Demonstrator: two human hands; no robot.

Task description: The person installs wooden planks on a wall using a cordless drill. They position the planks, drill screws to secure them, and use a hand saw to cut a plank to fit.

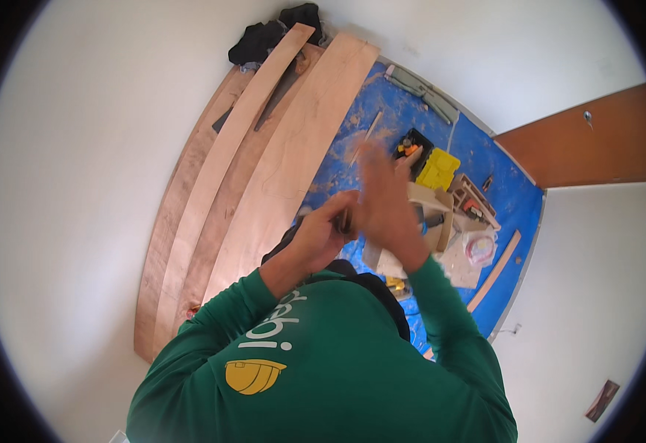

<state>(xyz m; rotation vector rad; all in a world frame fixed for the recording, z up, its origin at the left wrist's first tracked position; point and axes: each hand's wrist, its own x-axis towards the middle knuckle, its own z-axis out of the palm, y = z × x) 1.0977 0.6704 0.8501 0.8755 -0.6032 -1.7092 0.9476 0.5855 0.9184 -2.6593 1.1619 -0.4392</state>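
In front of my chest, my left hand (314, 240) is closed around a small dark object (346, 221), its kind hidden by the fingers. My right hand (391, 207) is raised just to the right of it, close to the left fingertips. Motion smears the right fingers, so whether they hold anything does not show. Both forearms are in green sleeves. Beyond the hands, a wide wooden board (282, 159) runs away to the upper left, beside a narrow plank (216, 151). A handsaw (277, 94) lies between them on the reddish-brown wood.
Blue dusty sheeting (345, 159) covers the floor. A black toolbox (411, 140) with a yellow lid (438, 170) stands near a cardboard box (438, 198) and a wooden tray (478, 203). A wood strip (494, 272) lies right. White walls and a brown door (589, 140) bound the room.
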